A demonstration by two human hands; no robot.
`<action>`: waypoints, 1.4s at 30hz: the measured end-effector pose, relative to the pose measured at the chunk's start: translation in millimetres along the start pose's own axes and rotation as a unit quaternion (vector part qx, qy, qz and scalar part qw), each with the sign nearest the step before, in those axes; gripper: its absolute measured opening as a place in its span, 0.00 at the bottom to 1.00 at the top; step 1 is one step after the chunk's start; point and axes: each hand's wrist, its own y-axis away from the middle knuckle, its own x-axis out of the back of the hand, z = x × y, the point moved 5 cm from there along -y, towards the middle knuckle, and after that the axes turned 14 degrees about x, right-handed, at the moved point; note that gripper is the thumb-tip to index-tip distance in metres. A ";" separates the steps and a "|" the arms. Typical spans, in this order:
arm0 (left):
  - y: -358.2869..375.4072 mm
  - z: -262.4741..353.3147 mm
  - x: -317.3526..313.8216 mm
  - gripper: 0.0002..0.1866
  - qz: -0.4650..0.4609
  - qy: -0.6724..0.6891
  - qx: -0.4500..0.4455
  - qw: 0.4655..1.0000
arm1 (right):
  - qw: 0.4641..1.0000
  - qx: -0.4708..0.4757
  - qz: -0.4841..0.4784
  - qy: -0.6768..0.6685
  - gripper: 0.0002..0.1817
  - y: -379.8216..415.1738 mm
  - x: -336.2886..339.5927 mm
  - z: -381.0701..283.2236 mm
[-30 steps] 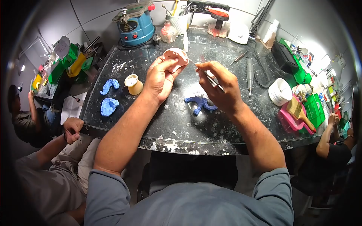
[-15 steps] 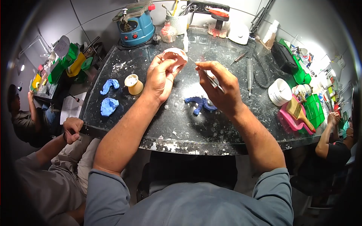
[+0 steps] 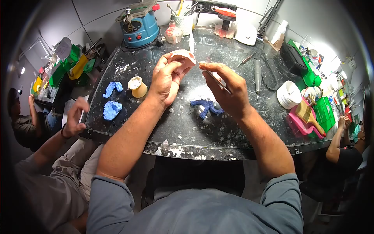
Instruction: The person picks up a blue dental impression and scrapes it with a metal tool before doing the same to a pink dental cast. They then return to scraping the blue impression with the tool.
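Observation:
My left hand (image 3: 165, 82) grips a pale pink-and-white dental cast (image 3: 183, 55), its thumb pressed across the inside of the arch. From the right, my right hand (image 3: 231, 87) pinches a thin metal carving tool (image 3: 222, 83) whose tip reaches the cast's right edge. Under the right hand lie dark blue horseshoe-shaped pieces (image 3: 203, 109), partly covered by it. To the left of my left forearm stands a beige cup (image 3: 138, 88) with white material in it. Beyond it are a light blue curved piece (image 3: 113, 89) and a light blue lump (image 3: 112, 110).
At the back of the black table (image 3: 175, 134) stand a blue machine (image 3: 141, 31) and a tool holder (image 3: 183, 24). A handpiece (image 3: 258, 76), white tub (image 3: 289, 95) and pink dustpan with brush (image 3: 307, 117) lie right. A co-worker's hand (image 3: 76, 117) is near the left edge.
The cast has tilted in my left hand, and the tool hand has shifted slightly left and up. At the left, the co-worker's hand has lifted and opened.

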 end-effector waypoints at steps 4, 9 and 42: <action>0.4 0.6 -0.1 0.13 0.000 0.031 0.003 1.000 | 1.000 0.003 0.000 -0.004 0.14 0.8 0.0 1.0; -4.6 5.1 5.8 0.12 -0.007 0.049 -0.008 0.999 | 1.000 -0.016 -0.017 0.010 0.13 0.8 0.6 1.5; 13.9 -1.1 -32.7 0.17 -0.059 -0.305 -0.051 0.949 | 0.997 -0.038 0.032 0.065 0.14 -6.7 15.6 4.3</action>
